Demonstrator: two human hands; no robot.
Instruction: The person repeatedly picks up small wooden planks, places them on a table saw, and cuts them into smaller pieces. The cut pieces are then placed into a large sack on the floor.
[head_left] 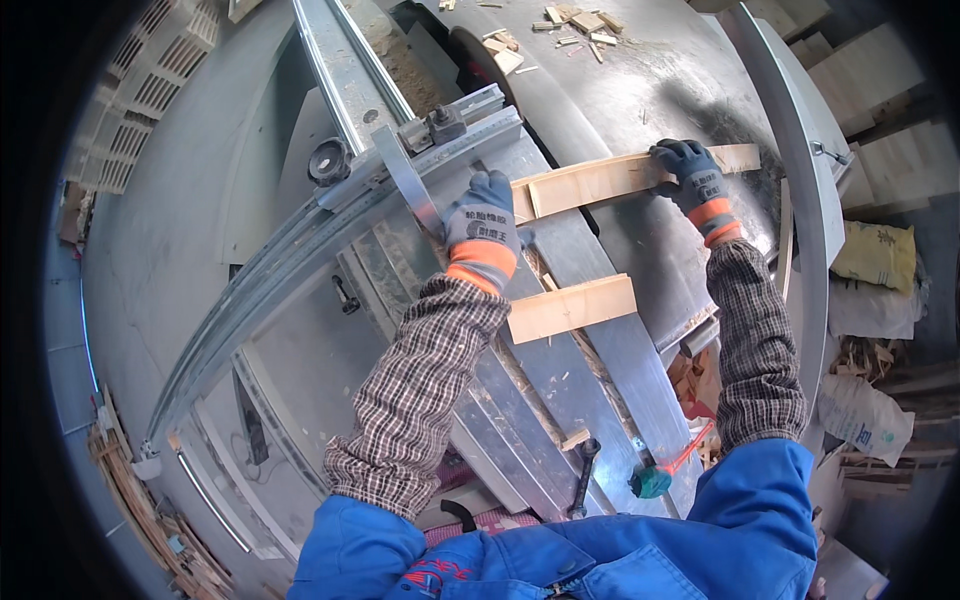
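Observation:
A long, pale wooden board [590, 188] lies crosswise over the metal saw table [560, 255]. My left hand [485, 222], in a grey glove with an orange cuff, is closed on its left end beside the metal fence [480, 125]. Toward the board's right end, my right hand [688, 178] grips it with fingers curled over the far edge. A thin wooden strip [534, 200] shows against the board near my left hand. Closer to me, a shorter wooden board [572, 308] rests on the slatted table, touched by neither hand.
Near my body lie a dark wrench [585, 478] and a red-handled tool with a green head [655, 480]. Wood offcuts [585, 22] are scattered on the far tabletop. A black knob [328, 162] sits on the fence assembly. Yellow sacks [875, 255] stand at right.

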